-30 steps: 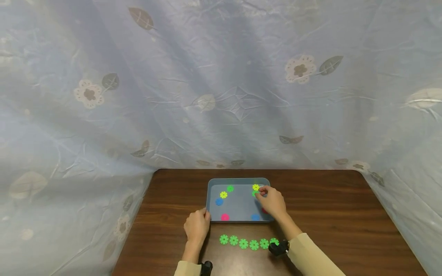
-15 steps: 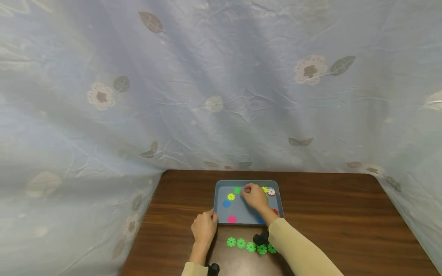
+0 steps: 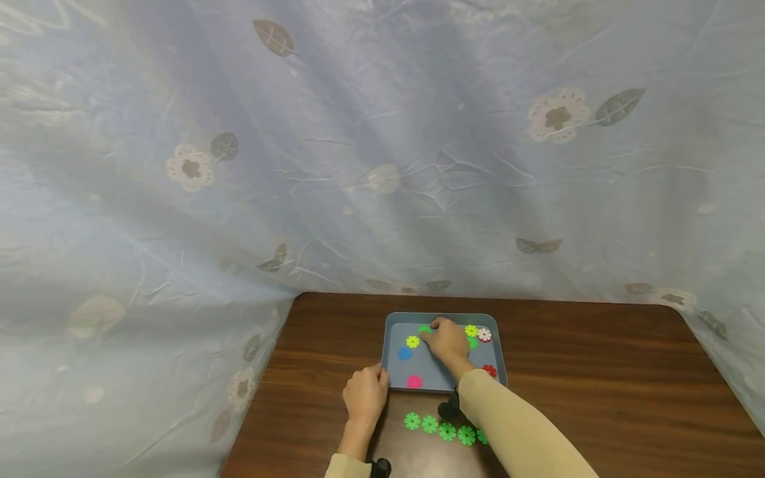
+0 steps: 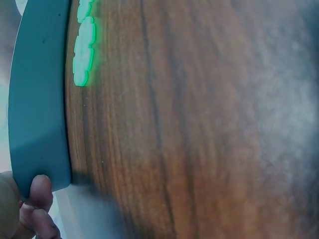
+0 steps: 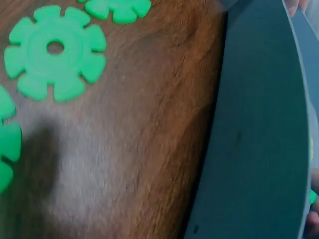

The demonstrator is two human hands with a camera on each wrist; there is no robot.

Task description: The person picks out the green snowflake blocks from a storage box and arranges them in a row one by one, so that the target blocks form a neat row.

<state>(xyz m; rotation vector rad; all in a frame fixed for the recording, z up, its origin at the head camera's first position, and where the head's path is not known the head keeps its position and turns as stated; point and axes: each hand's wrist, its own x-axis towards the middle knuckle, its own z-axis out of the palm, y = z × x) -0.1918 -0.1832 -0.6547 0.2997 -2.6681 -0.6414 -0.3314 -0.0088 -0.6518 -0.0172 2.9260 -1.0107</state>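
A grey-blue tray [image 3: 431, 369] lies on the table with several notched plastic discs inside. My left hand [image 3: 366, 393] holds its near left corner; in the left wrist view the fingertips [image 4: 41, 191] curl against the tray wall [image 4: 40, 109]. Over the tray's far side, my right hand [image 3: 448, 340] has thumb and finger at a green disc [image 3: 425, 328]. A green sliver [image 5: 313, 196] shows between the fingertips in the right wrist view, mostly cut off by the frame edge. Below the tray runs a row of several green discs [image 3: 429, 424], partly behind the right sleeve.
Inside the tray lie yellow [image 3: 412, 341], blue [image 3: 404, 354], pink [image 3: 414, 382], red [image 3: 489, 370] and white [image 3: 485, 335] discs. The brown wooden table [image 3: 568, 358] meets a patterned curtain [image 3: 358, 232] at the back and sides.
My right hand has moved left across the tray from the yellow and white discs to the green disc at the far left. The left hand stays at the tray's corner.
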